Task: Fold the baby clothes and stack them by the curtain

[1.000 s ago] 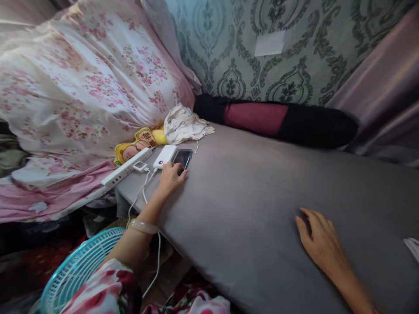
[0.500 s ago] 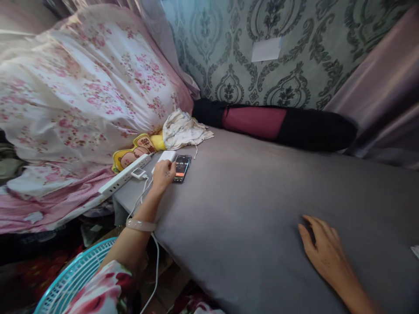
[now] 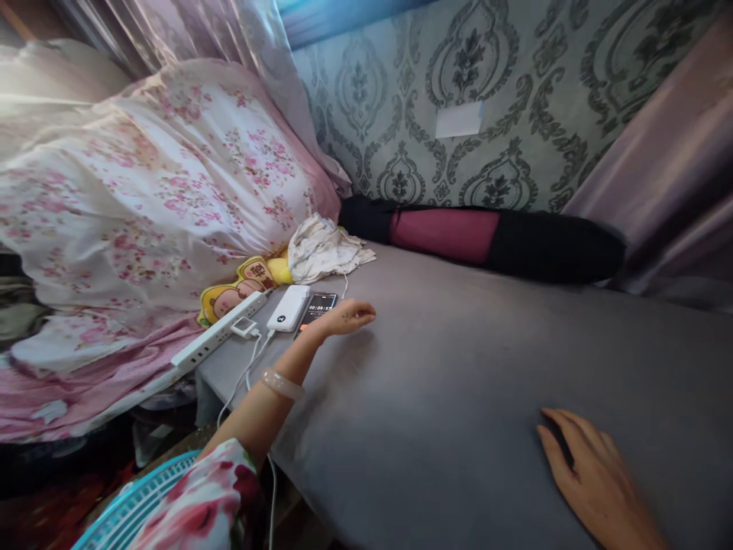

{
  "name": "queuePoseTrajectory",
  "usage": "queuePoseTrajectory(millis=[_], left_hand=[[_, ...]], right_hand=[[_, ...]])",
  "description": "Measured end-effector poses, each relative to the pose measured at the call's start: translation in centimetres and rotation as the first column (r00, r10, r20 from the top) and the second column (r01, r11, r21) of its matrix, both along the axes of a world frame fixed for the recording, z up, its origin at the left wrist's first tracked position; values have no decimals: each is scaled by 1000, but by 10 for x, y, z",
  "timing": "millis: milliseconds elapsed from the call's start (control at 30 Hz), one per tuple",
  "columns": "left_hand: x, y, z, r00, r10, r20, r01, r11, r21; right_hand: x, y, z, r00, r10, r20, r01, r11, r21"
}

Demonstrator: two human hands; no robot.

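Note:
My left hand (image 3: 348, 316) is just above the grey surface, right of a phone (image 3: 321, 304). Its fingers are curled in loosely, and nothing shows in them. The phone lies face up with a timer reading on its dark screen; my wrist covers its lower end. Beside it on the left is a white power bank (image 3: 289, 307) with a white cable (image 3: 262, 350) at its near end. At the lower right, my right hand (image 3: 589, 466) rests over the grey surface, thumb apart from the fingers, holding nothing.
A white power strip (image 3: 221, 328) with a charger (image 3: 244, 327) plugged in lies along the left edge. Behind are a yellow plush (image 3: 229, 294), a crumpled cloth (image 3: 324, 248) and a black and maroon bolster (image 3: 447, 235). A blue basket (image 3: 143, 489) stands below left.
My left hand has moved right, off the power bank and phone, uncovering the power bank. The view has tilted up slightly. My right hand remains apart from everything but the grey surface.

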State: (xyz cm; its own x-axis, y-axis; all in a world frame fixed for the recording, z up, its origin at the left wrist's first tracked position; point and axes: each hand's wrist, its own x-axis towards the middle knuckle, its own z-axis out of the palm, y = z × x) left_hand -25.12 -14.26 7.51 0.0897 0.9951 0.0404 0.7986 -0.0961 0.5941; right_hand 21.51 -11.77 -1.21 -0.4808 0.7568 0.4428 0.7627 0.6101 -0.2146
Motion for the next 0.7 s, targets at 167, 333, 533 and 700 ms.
queuePoseTrajectory(millis=[167, 333, 533, 700], left_hand=[[-76, 26, -5, 873, 470, 133, -484, 868, 110], [-142, 33, -5, 532, 828, 177, -846, 517, 127], [-171, 31, -4, 327, 934, 147, -938, 301, 172], [-184, 34, -11, 256, 962, 92, -944, 229, 239]], right_hand=[[4, 1, -7, 1000, -13, 16, 14, 1000, -20], [6, 3, -13, 1000, -11, 20, 12, 1000, -28], [5, 1, -12, 1000, -26, 9, 27, 998, -51], [4, 1, -11, 999, -37, 16, 38, 999, -39]])
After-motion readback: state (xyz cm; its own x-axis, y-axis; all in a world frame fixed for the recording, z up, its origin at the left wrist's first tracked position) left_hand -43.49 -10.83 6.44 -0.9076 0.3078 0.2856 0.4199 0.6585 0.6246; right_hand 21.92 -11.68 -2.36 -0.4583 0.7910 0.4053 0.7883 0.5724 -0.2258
